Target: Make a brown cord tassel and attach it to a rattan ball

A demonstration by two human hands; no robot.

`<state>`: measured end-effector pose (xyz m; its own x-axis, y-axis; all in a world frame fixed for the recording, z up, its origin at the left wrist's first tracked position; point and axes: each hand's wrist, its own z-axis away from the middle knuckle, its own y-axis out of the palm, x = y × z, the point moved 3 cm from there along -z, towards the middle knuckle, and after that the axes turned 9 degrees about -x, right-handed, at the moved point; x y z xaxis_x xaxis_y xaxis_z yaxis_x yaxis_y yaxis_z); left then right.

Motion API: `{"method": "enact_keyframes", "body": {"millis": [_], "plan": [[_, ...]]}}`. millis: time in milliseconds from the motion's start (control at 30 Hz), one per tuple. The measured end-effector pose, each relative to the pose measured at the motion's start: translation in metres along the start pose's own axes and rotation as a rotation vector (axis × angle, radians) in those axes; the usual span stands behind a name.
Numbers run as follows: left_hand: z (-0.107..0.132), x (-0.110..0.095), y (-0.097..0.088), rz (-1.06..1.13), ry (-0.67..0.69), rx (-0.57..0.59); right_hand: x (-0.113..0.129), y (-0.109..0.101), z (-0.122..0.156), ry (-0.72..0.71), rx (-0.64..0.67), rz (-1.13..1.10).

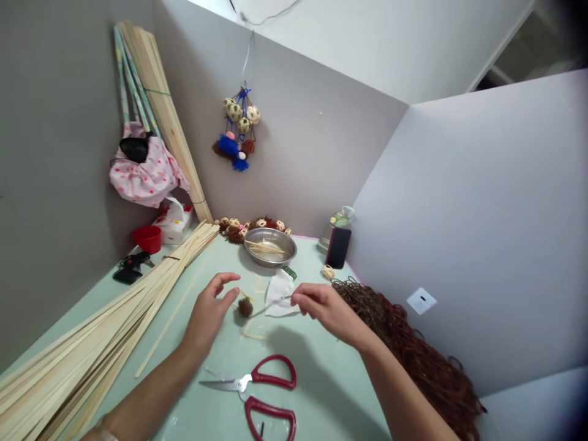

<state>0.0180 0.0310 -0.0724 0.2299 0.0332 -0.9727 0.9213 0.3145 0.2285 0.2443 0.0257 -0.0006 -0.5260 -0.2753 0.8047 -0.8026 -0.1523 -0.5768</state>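
My right hand (pixel 318 304) pinches the end of a thin cord (pixel 271 304) between thumb and fingertips. The cord runs taut leftward to a small fuzzy brown ball (pixel 245 307), which has a pale strip poking out at its top. Just left of the ball, my left hand (pixel 215 304) has its thumb and fingers apart, with nothing visible gripped in them. Behind the cord lies a white tissue (pixel 279 293). Red-handled scissors (pixel 243 384) rest with handles spread on the table in front of both hands.
Long pale wood strips (pixel 114 306) cover the table's left side. A metal bowl (pixel 270 247) holding short strips stands at the back, near a leaning phone (pixel 339 247) and a small woven ball (pixel 327 272). Brown cord bundles (pixel 404 343) lie along the right wall.
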Motion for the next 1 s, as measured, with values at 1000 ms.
{"method": "enact_keyframes", "body": {"millis": [1000], "plan": [[0.025,-0.012,0.013,0.256,-0.218,0.367,-0.112,-0.059,-0.09,0.362,-0.437,0.363]]}}
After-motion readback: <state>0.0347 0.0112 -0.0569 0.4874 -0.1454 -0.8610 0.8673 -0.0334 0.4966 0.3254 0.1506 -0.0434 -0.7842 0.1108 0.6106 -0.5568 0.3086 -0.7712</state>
